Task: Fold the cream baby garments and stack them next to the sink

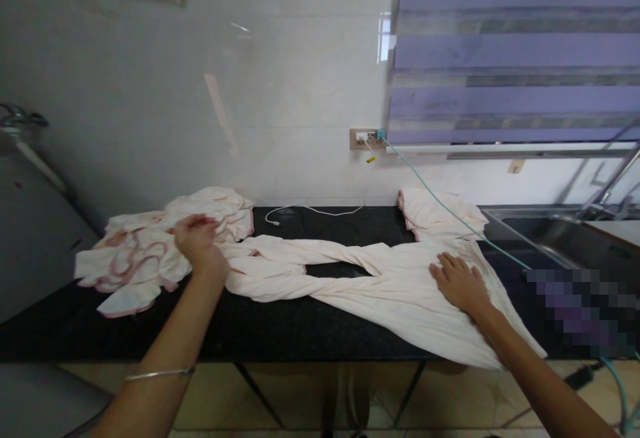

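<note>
A cream garment [425, 291] lies across the dark counter, its wide part spread out on the right and two long twisted strips running left. My right hand [460, 281] rests on the wide part, fingers spread and flat. Over a rumpled heap of cream clothes with pink edging [145, 258], at the garment's left end, is my left hand [197, 241]. Its fingers are loosely bent and slightly blurred, apparently with nothing in them. Whether it touches the heap I cannot tell.
Against the wall sits a folded cream cloth [440, 211]. A white cable [320, 211] lies on the black counter [350, 331]. From the wall socket [367, 138], a green cord [450, 208] passes over to a blurred-out patch at right, near a metal sink [565, 238].
</note>
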`<state>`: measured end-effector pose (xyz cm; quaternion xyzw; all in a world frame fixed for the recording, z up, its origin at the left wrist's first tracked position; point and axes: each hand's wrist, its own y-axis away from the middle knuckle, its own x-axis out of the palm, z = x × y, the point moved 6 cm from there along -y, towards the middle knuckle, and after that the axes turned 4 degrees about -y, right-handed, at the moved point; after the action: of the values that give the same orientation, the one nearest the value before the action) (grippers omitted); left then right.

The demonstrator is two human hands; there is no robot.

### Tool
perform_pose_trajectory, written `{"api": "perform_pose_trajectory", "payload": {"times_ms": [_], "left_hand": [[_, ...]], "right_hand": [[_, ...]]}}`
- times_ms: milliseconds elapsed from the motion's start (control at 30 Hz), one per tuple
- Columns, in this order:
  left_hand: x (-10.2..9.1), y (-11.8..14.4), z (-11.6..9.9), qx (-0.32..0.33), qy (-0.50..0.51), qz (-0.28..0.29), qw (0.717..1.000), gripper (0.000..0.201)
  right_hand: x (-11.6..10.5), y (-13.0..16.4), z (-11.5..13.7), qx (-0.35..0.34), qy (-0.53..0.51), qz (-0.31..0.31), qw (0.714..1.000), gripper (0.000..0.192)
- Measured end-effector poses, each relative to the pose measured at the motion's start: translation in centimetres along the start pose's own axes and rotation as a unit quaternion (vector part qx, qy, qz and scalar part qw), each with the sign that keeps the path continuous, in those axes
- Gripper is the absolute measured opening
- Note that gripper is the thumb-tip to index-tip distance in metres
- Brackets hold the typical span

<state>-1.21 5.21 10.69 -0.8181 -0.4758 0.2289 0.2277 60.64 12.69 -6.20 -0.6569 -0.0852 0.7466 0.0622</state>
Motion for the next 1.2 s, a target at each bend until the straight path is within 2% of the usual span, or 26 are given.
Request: {"api": "perform_pose_trajectory", "payload": {"times_ms": [33, 67, 100, 133, 200, 233, 300, 367, 433, 533, 600, 733, 800, 900, 1033, 1200], "left_hand": [[1.6, 1.6, -1.8, 0.007, 0.063, 0.016, 0.998, 0.021], [4.0, 3.7, -3.9, 0.017, 0.119, 0.085, 0.989, 0.023], [6.9, 6.4, -5.9, 0.023, 0.145, 0.189, 0.971, 0.027], [9.6, 9.3, -7.8, 0.026, 0.143, 0.272, 0.951, 0.032], [14.0, 15.3, -10.3, 0.037, 0.095, 0.381, 0.919, 0.040], [15.7, 18.1, -11.0, 0.061, 0.054, 0.427, 0.901, 0.042], [18.3, 23.3, -11.8, 0.177, -0.047, 0.497, 0.848, 0.044], [19.2, 26.9, -11.3, 0.280, -0.137, 0.516, 0.798, 0.049], [18.8, 28.8, -10.2, 0.309, -0.213, 0.506, 0.777, 0.059], [16.5, 29.7, -8.7, 0.271, -0.292, 0.487, 0.777, 0.080], [14.5, 29.8, -8.5, 0.253, -0.322, 0.474, 0.780, 0.088], [11.0, 30.1, -9.0, 0.257, -0.343, 0.467, 0.773, 0.078], [9.5, 30.4, -9.5, 0.265, -0.336, 0.477, 0.768, 0.069], [7.5, 30.2, -10.1, 0.268, -0.329, 0.486, 0.764, 0.068], [6.2, 26.9, -9.0, 0.247, -0.369, 0.470, 0.763, 0.060], [6.8, 19.6, -4.0, 0.183, -0.446, 0.430, 0.764, 0.054]], "right_hand": [[0.0, 0.0, 0.0, 0.000, 0.003, 0.002, 1.000, 0.067], [0.1, 0.0, 0.1, 0.000, 0.006, 0.004, 1.000, 0.068], [0.1, 0.1, 0.2, 0.000, 0.008, 0.006, 1.000, 0.068], [0.0, 0.1, 0.3, 0.000, 0.010, 0.008, 1.000, 0.069], [-0.1, 0.2, 0.4, -0.001, 0.011, 0.016, 1.000, 0.071], [-0.1, 0.3, 0.4, -0.005, 0.009, 0.022, 1.000, 0.070], [-0.1, 0.2, 0.1, -0.024, -0.002, 0.038, 0.999, 0.069], [0.0, 0.0, -0.5, -0.062, -0.019, 0.054, 0.996, 0.066], [0.1, -0.4, -1.4, -0.095, -0.034, 0.061, 0.993, 0.064], [0.3, -1.1, -2.7, -0.102, -0.033, 0.048, 0.993, 0.062], [0.4, -1.4, -3.1, -0.090, -0.021, 0.034, 0.995, 0.063], [0.5, -1.5, -3.1, -0.078, -0.009, 0.018, 0.997, 0.065], [0.6, -1.3, -3.0, -0.094, -0.011, 0.016, 0.995, 0.064], [0.8, -1.2, -3.2, -0.121, -0.014, 0.012, 0.992, 0.063], [0.9, -1.4, -3.5, -0.134, -0.014, 0.002, 0.991, 0.063], [0.5, -1.4, -3.3, -0.128, -0.028, 0.000, 0.991, 0.062]]}}
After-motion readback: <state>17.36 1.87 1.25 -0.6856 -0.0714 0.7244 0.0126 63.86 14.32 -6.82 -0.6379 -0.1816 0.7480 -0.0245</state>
